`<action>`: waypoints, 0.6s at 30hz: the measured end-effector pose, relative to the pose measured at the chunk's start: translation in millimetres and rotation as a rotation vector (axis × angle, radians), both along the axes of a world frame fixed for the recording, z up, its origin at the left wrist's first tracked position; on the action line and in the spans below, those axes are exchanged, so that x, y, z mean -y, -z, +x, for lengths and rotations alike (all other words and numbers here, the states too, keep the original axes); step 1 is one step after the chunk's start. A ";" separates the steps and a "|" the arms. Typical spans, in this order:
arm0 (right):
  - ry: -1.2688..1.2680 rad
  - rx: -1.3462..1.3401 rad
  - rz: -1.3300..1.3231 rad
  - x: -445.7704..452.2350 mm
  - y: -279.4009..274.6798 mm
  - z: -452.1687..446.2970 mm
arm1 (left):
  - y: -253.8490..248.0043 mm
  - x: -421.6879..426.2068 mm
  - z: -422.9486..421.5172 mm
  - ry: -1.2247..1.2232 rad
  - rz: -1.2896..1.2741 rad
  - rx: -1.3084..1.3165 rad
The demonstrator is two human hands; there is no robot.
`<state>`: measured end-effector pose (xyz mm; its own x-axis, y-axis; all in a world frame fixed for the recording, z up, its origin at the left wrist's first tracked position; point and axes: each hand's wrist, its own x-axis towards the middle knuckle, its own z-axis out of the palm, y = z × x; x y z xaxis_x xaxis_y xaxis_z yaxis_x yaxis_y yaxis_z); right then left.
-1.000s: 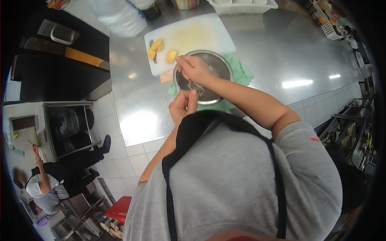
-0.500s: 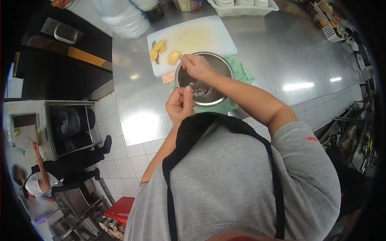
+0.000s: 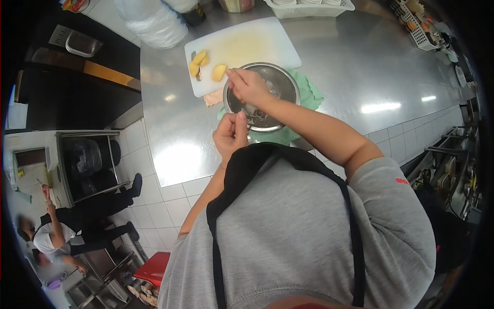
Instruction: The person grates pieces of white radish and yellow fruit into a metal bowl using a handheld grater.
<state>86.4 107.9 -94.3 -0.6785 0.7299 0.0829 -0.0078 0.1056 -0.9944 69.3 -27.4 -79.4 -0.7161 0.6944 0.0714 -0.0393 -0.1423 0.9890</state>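
A round metal bowl [image 3: 294, 98] stands on a green cloth [image 3: 312, 95]. Inside it are pale wet scraps and a dark metal piece [image 3: 256, 114], which looked perforated like a grater a moment ago. My left hand [image 3: 230, 135] is closed at the bowl's near left rim, thumb up beside that piece; its grip is partly hidden. Over the bowl's far left side, my right hand [image 3: 249, 87] is closed, fingertips pinched together; what they hold, if anything, does not show. Just left of those fingertips, a yellow peeled piece [image 3: 218, 72] lies on the white cutting board [image 3: 280, 44].
More yellow pieces [image 3: 198, 62] lie at the board's left end. Behind are a wrapped plastic stack [image 3: 152, 26] and a white basket [image 3: 311, 10] of stacked white items. The steel table [image 3: 350, 67] has a rounded left edge. A person [image 3: 54, 232] stands at far left.
My right hand has shifted slightly left over the bowl. The perforated surface inside is now less visible. My left hand stays at the rim, and the view has moved a little.
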 end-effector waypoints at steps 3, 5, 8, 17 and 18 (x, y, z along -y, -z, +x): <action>0.066 0.134 -0.009 -26.7 10.0 -3.2 | -8.0 -1.9 -1.2 0.006 -0.040 -0.036; 0.022 0.119 -0.147 -30.7 11.4 0.2 | -17.0 -8.3 -7.5 -0.003 -0.012 -0.046; 0.133 0.013 -0.203 -36.6 -0.1 13.3 | -28.9 -18.2 -21.6 0.101 0.041 -0.070; 0.107 0.148 0.477 -23.5 7.6 67.1 | -44.0 -33.2 -28.1 0.209 0.077 0.002; 0.107 0.148 0.478 -16.3 4.9 73.4 | -44.8 -33.2 -28.7 0.195 0.078 0.002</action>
